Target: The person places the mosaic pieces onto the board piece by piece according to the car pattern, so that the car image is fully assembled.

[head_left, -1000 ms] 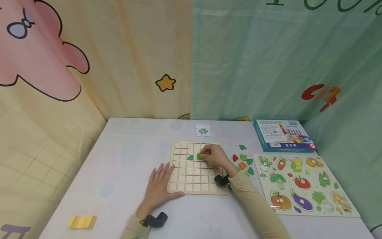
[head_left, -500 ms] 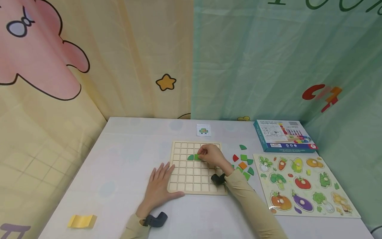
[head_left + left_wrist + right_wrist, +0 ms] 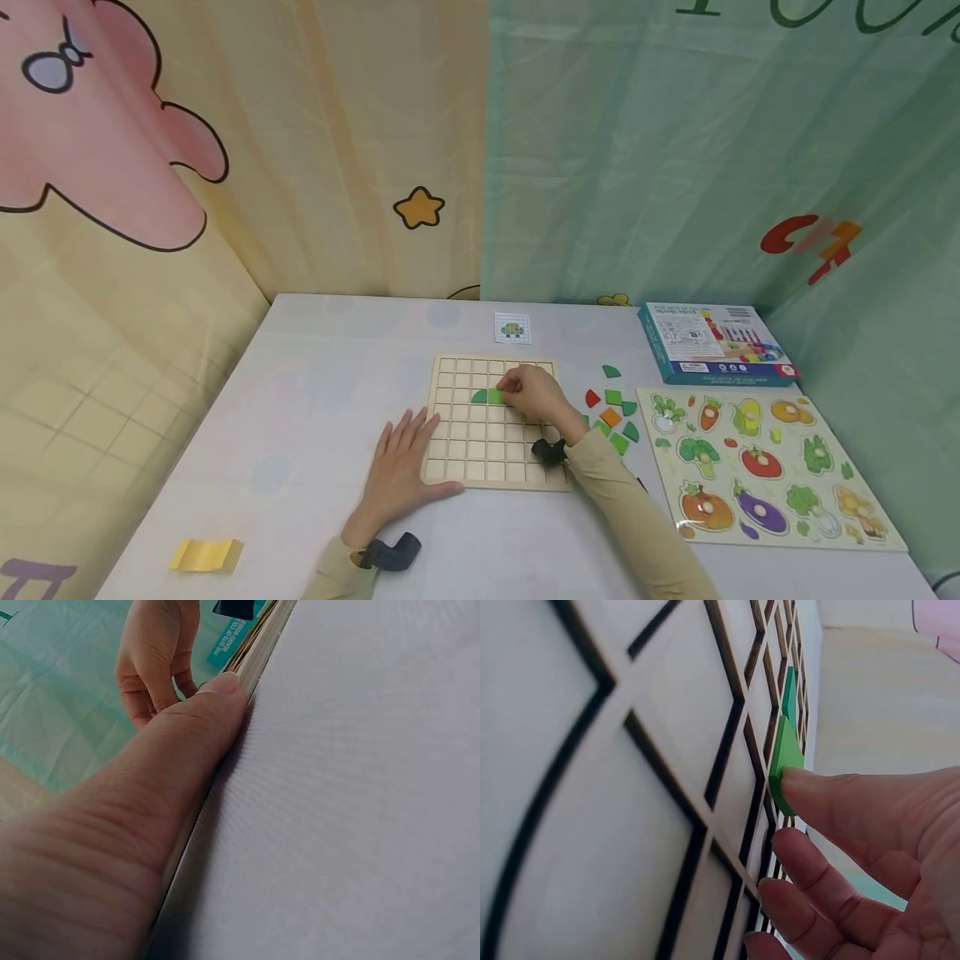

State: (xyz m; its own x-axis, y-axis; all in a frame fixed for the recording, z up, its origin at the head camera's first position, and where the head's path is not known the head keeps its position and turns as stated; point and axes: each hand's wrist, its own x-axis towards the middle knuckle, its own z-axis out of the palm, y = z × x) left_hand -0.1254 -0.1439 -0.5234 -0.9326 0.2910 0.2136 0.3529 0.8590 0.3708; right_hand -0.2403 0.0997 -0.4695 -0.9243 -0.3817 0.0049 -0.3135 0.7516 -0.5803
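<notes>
Right hand (image 3: pixel 534 392) pinches a green square (image 3: pixel 495 396) at its fingers' nine o'clock, against the board (image 3: pixel 476 471); left hand (image 3: pixel 405 462), fingers straight, touches its eight o'clock edge; two o'clock, a box (image 3: pixel 716 343) partly reads "SETS OF".

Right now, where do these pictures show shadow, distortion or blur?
In the left wrist view, a dark shadow beside the left hand; in the right wrist view, nearby lines on the board bow; in the head view, the card looks fuzzy.

Cannot see the board (image 3: pixel 475 451) behind the right hand (image 3: pixel 536 393), nor read small print (image 3: pixel 669 336) on the box (image 3: pixel 716 343); see both sleeves (image 3: pixel 637 521) cut by the head view's edge.
</notes>
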